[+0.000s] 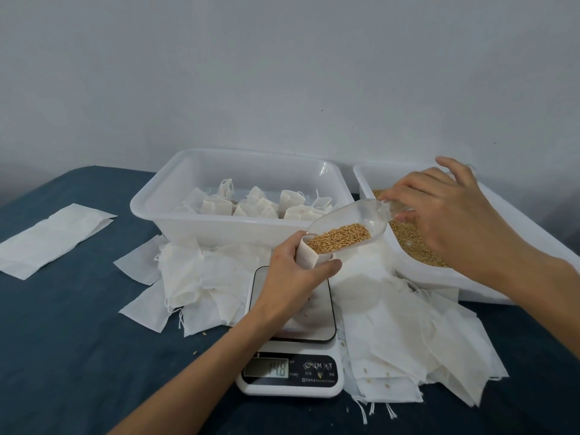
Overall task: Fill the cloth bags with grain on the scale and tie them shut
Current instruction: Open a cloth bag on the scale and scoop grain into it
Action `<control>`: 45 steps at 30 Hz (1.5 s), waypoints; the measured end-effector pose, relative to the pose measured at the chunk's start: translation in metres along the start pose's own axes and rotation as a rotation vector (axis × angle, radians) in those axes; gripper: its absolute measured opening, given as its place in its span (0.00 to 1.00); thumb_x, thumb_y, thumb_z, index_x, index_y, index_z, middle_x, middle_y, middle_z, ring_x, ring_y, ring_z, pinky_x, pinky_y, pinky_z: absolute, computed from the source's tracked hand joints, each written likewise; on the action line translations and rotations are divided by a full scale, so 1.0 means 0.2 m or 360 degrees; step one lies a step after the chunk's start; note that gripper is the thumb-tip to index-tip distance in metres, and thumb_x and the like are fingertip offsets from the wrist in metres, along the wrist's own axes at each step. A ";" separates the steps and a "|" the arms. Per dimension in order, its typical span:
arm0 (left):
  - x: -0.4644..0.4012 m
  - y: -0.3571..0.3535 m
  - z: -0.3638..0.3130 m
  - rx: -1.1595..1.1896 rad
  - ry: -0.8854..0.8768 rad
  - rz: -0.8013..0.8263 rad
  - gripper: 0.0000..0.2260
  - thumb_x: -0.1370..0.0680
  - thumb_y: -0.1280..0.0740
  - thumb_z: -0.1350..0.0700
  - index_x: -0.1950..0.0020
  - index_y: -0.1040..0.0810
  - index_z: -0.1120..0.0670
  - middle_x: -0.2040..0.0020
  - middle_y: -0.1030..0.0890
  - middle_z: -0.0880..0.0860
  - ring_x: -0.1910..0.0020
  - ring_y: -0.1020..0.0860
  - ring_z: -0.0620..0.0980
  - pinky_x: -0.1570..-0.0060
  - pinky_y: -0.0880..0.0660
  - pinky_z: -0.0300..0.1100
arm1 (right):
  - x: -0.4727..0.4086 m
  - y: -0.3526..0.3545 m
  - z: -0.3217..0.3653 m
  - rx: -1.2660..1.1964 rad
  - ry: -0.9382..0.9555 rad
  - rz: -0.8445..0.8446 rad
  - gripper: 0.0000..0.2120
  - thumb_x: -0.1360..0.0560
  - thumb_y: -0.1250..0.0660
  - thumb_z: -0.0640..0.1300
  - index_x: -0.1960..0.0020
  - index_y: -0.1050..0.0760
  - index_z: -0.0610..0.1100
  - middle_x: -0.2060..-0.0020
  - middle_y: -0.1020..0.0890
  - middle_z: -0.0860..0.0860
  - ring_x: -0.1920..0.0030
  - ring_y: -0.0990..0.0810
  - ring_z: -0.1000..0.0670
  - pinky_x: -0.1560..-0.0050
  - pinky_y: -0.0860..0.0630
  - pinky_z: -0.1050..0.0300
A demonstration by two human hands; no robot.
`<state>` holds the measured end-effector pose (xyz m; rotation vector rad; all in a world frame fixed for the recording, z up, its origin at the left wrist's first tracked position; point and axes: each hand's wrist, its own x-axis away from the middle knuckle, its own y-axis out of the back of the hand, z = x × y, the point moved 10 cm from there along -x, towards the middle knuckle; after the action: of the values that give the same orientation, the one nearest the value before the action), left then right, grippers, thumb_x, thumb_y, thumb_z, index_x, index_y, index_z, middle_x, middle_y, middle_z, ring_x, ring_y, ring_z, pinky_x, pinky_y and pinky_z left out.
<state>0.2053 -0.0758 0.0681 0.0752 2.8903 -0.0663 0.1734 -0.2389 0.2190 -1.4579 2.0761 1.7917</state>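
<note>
Left hand (293,271) grip: fingers and thumb curled round the neck of a cloth bag (309,257), holding its mouth open above the scale (292,350) platform. Right hand (439,208) grip: fingers pinched on the handle of a clear scoop (348,224), tilted down so its lip sits at the bag mouth. Grain (339,238) lies heaped at the scoop's low end, right at the opening.

Step in hand, by my reading: filling one bag, mid-pour. Display shows a figure, digits not sharp enough to trust.

Next move likely calls for a slow tip of the scoop, left grip holding the mouth wide, then a check of the reading before drawing the string shut.

Behind the left grip: white tub (150,202) with filled, tied bags. Under the right grip: second tub (364,177) holding loose grain. Either side of the scale: heaps of flat empty bags (408,334) on the blue worktop (78,340); a few stray kernels around.
</note>
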 end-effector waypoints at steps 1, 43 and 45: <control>0.00 0.00 0.00 0.0002 0.0002 0.0001 0.12 0.26 0.21 0.59 0.46 0.18 0.51 0.53 0.13 0.44 0.56 0.17 0.40 0.59 0.25 0.28 | 0.00 0.00 0.00 0.0003 0.0000 0.0004 0.14 0.29 0.26 0.30 0.44 0.17 0.40 0.52 0.17 0.44 0.51 0.18 0.38 0.31 0.35 0.32; -0.01 0.02 0.01 -0.0010 0.0038 -0.0041 0.16 0.28 0.21 0.57 0.43 0.19 0.53 0.51 0.13 0.47 0.54 0.16 0.42 0.58 0.25 0.29 | -0.02 0.02 0.00 0.0035 0.0040 -0.0073 0.14 0.28 0.26 0.32 0.43 0.18 0.41 0.52 0.17 0.46 0.51 0.19 0.40 0.30 0.37 0.33; -0.01 0.02 0.02 -0.0008 0.0038 -0.0039 0.15 0.27 0.21 0.59 0.43 0.19 0.53 0.51 0.13 0.46 0.54 0.16 0.42 0.58 0.25 0.29 | -0.02 0.02 0.00 0.0039 0.0047 -0.0072 0.14 0.28 0.26 0.33 0.43 0.18 0.41 0.52 0.17 0.46 0.50 0.19 0.40 0.30 0.37 0.33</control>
<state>0.2081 -0.0725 0.0655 0.0397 2.9157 -0.0630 0.1736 -0.2371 0.2244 -1.5212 2.0534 1.7336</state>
